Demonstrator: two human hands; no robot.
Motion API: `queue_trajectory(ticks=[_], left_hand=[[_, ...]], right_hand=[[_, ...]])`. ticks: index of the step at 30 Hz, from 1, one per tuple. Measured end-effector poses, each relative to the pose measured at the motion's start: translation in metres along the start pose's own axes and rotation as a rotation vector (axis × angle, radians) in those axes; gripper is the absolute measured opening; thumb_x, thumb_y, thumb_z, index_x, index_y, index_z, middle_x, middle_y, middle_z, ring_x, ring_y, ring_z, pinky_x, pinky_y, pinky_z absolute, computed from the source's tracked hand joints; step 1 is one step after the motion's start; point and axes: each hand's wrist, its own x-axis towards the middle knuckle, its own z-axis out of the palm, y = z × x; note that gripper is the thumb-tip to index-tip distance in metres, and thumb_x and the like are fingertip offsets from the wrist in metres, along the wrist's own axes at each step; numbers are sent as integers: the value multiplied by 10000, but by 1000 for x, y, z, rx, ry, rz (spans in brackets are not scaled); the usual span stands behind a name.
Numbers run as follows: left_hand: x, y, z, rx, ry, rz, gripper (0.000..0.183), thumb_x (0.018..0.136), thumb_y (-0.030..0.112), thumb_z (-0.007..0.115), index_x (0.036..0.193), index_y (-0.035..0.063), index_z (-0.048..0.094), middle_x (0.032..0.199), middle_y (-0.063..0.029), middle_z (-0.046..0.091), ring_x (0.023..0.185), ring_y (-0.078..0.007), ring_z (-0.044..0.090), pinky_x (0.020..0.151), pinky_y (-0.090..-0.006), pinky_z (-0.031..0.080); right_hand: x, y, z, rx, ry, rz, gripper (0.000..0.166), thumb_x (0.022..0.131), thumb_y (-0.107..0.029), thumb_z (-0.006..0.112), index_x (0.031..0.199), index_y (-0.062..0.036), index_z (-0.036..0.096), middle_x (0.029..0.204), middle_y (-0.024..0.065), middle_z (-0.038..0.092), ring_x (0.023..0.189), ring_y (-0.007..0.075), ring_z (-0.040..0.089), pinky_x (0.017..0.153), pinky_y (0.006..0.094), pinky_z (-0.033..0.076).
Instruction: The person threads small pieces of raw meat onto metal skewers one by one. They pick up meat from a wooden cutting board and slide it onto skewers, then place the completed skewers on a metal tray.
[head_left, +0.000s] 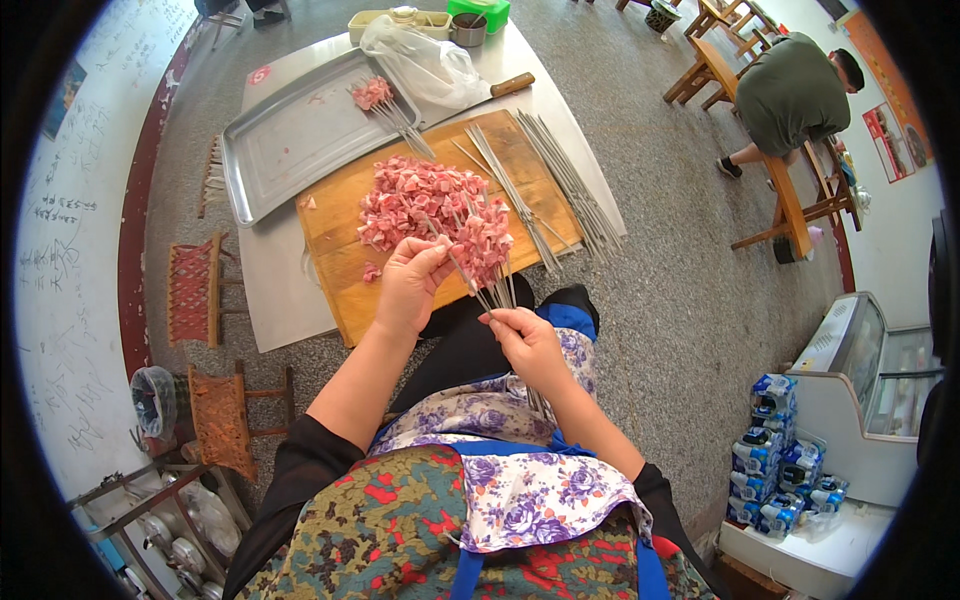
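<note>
My right hand (525, 341) is closed around a bunch of metal skewers (498, 294), whose upper parts carry small pieces of raw meat (484, 238). With thumb and fingers, my left hand (415, 274) pinches a piece of meat against one skewer of that bunch. Behind my hands, a heap of diced raw meat (412, 196) lies on a wooden cutting board (330, 262). Bare skewers (514, 191) rest on the board's right part, and a larger row of skewers (568, 184) lies along its right edge.
A metal tray (300, 127) at the back left holds loaded skewers (379, 97). Past the board are a plastic bag (424, 60), a wooden-handled knife (512, 84), a metal cup (469, 30) and a green container (491, 11). Low stools (196, 292) stand left; a person (795, 90) bends over a bench at right.
</note>
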Motion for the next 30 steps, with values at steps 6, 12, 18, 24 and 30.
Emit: queue_trajectory(ticks=[6,12,18,24,30], left_hand=[[-11,-3,-1,236,-51,-52,63,924,32,630,943,84,599,1034,-42,681,927,-122,643,827,-264,520],[-13,8,12,59,-51,-120,105,928,45,627,1019,96,615,995,-7,668,931,-107,625,824,-262,516],[-16,10,2,80,-27,-205,161,934,73,620,1090,46,590,966,-53,668,948,-177,663,854,-323,542],[-30,22,22,207,20,-230,160,904,37,642,1055,19,592,1000,-108,673,947,-219,682,882,-368,563],[-18,21,19,225,88,-127,163,901,16,650,1055,9,599,1024,-118,679,967,-221,683,884,-334,570]], right_hand=[[1,-11,-3,-204,94,-129,131,892,-73,665,994,-8,716,764,92,579,675,193,577,615,294,450],[-7,-17,-7,-367,118,-268,163,841,-44,706,1000,-9,716,744,112,555,637,223,562,572,311,444],[-8,-19,-5,-406,217,-412,195,814,-7,721,1009,-8,719,728,106,549,613,223,545,550,313,424],[-10,-11,-5,-479,228,-422,190,815,-8,719,1004,0,713,778,139,602,658,270,592,582,335,459],[-12,-11,-6,-457,190,-398,160,841,-13,695,1000,2,712,750,113,568,625,237,559,558,317,438]])
